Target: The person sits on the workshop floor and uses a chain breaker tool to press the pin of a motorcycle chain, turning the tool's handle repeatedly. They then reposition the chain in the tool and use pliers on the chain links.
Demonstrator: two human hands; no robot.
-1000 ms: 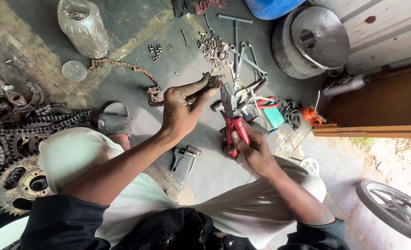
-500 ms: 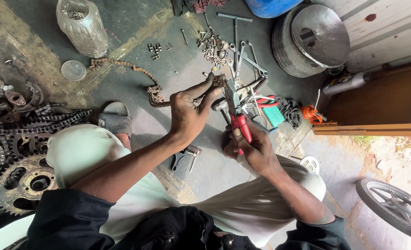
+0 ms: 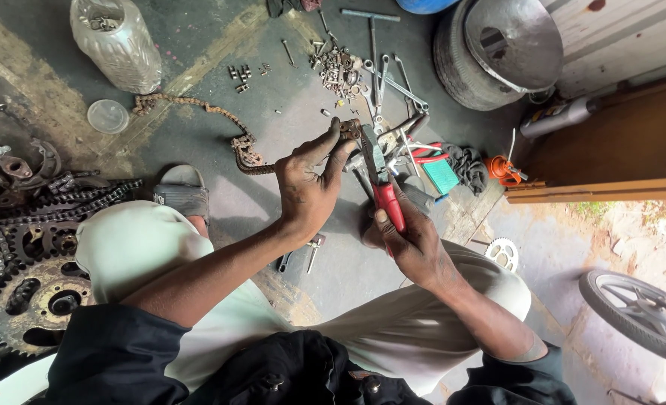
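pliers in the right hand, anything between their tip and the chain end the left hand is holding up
Nothing visible does. The red-handled pliers in the right hand point up at the rusty chain end pinched by the left hand, with only open air between them; the loose tools lie on the floor behind.

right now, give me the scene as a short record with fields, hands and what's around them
left hand: pinches one end of a rusty chain that trails to the floor
right hand: grips red-handled pliers, nose at the held chain end
floor: loose bolts and wrenches, plastic bottle
left side: sprockets and chains
right side: wheel
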